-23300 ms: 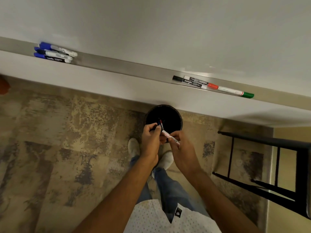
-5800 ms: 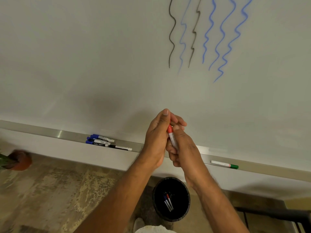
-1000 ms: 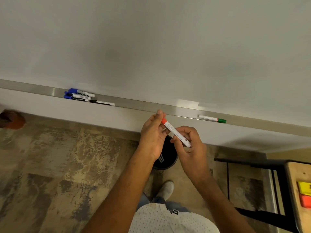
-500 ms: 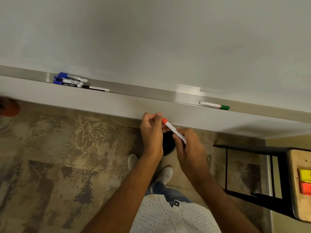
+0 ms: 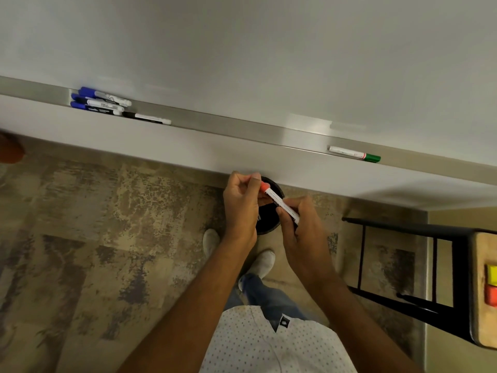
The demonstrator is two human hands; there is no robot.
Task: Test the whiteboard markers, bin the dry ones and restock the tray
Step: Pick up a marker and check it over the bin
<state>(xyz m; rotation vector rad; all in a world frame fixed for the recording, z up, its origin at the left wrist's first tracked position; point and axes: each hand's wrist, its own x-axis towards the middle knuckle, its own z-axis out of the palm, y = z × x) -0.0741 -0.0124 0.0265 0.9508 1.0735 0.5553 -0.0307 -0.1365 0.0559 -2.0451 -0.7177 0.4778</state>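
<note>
Both hands hold a red-capped white marker (image 5: 279, 202) over the black round bin (image 5: 269, 219) on the floor. My left hand (image 5: 240, 204) pinches the red cap end. My right hand (image 5: 300, 224) grips the barrel. The bin's inside is mostly hidden by my hands. On the metal tray (image 5: 228, 126) under the whiteboard (image 5: 242, 49) lie several blue and black markers (image 5: 103, 102) at the left and one green-capped marker (image 5: 353, 154) at the right.
A black-framed wooden table (image 5: 481, 286) with yellow and red blocks (image 5: 490, 285) stands at the right. My feet in pale shoes (image 5: 262, 262) are just behind the bin. A brown pot (image 5: 10, 150) sits at the far left on the patterned floor.
My view has tilted further down and my hands have lowered with the red marker, now right over the bin. Both hands keep their hold on the marker.
</note>
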